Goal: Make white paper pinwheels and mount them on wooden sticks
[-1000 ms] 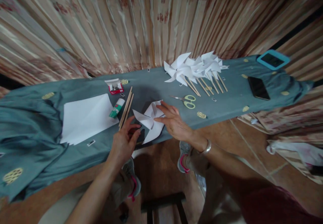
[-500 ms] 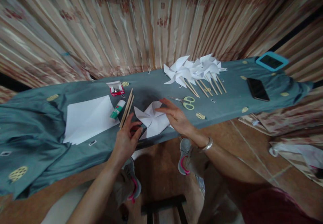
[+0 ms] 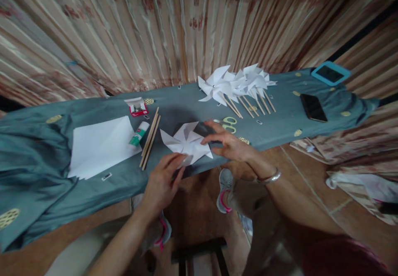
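- Left hand (image 3: 161, 182) rests at the near edge of the counter (image 3: 280, 122), fingers stretched forward and loosely together, their tips touching the near edge of the paper pinwheel (image 3: 185, 142); whether they pinch the paper or only press on it cannot be told.
- Right hand (image 3: 231, 145) lies just right of that pinwheel, fingers spread apart, the fingertips touching its right side; a bracelet (image 3: 269, 179) sits on the wrist.
- The paper pinwheel lies flat on the teal cloth (image 3: 37, 159) that covers the counter, close to the near edge, between the two hands.
- Just left of it lies a bundle of wooden sticks (image 3: 150, 137), angled away from the person, and beside those a glue stick (image 3: 137, 134) with a green end.
- Further left is a stack of white paper sheets (image 3: 99, 146); behind the glue stick stands a small red box (image 3: 136, 106), open.
- Scissors (image 3: 226, 123) with pale green handles lie just beyond the right hand.
- Toward the far side is a row of finished pinwheels on sticks (image 3: 239, 86), overlapping each other.
- Well to the right lie a dark phone (image 3: 313, 107) and, at the far corner, a tablet in a blue case (image 3: 330, 73).
- Striped curtains (image 3: 186, 27) hang behind the counter.
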Available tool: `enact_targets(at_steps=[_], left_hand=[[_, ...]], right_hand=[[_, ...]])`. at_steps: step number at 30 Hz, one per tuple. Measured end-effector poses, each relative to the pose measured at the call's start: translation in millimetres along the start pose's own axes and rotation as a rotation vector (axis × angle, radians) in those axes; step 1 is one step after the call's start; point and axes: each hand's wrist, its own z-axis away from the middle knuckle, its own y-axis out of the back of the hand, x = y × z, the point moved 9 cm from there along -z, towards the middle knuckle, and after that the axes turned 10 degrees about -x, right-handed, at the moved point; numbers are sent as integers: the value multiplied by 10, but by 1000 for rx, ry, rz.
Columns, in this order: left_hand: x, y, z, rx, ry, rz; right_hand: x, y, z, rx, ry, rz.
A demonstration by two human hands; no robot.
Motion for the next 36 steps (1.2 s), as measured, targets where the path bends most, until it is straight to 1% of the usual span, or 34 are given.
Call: enact_targets(at_steps=[1,4,7,10,14,18,25,31,36], left_hand=[[73,-84,2,-23,-42,-10],[156,-288,-7,-84,-76,-45],[144,-366,-21,-112,-70,-58],[104,-364,-27,-111,-41,-31],[80,-362,-22,-107,-19,9],[59,-417,-18,-153,-9,56],[-70,-413,-44,-143,120,225],[-108,-418,-55,-146,151,260],[-96,-419,-59,-144,139,239]], right_hand=[[6,-36,4,-19,-9,-11],[10,-110,-19,-23,-29,-33],[-12,-118,-74,34,-18,-52],[-45,-121,-130,92,-12,-56],[-120,-159,-191,143,-43,-12],[-211,-222,-250,158,-74,68],[-254,-312,-329,150,-56,174],[-332,-231,-224,203,-33,232],[-398,-288,-131,162,5,275]])
